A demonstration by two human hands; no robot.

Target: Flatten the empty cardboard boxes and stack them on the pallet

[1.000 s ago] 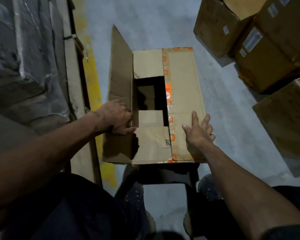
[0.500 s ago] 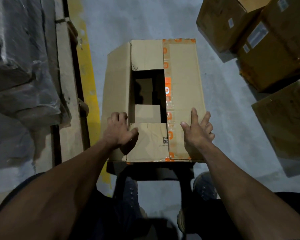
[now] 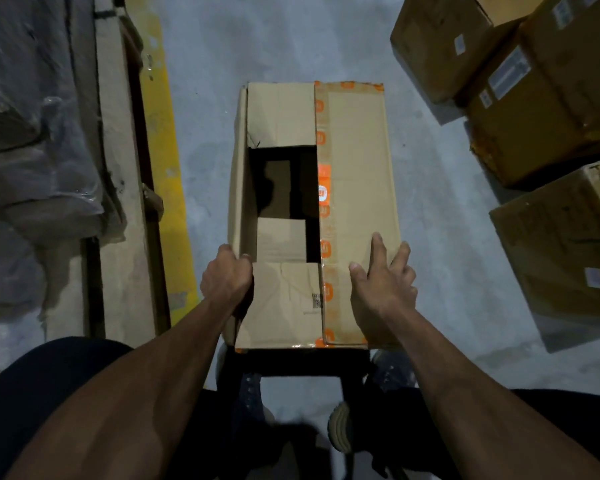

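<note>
Left hand (image 3: 226,279) grips box (image 3: 355,161) edge (right hand (image 3: 381,282) flat).

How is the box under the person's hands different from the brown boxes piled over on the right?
The box under the hands is partly open, with a dark gap in its top; the boxes on the right look closed. The handled box carries orange printed tape along its seam; those on the right show white labels. The left hand grips the handled box's edge and the right hand rests flat on it; nobody touches the others. All are brown cardboard on the grey floor.
</note>
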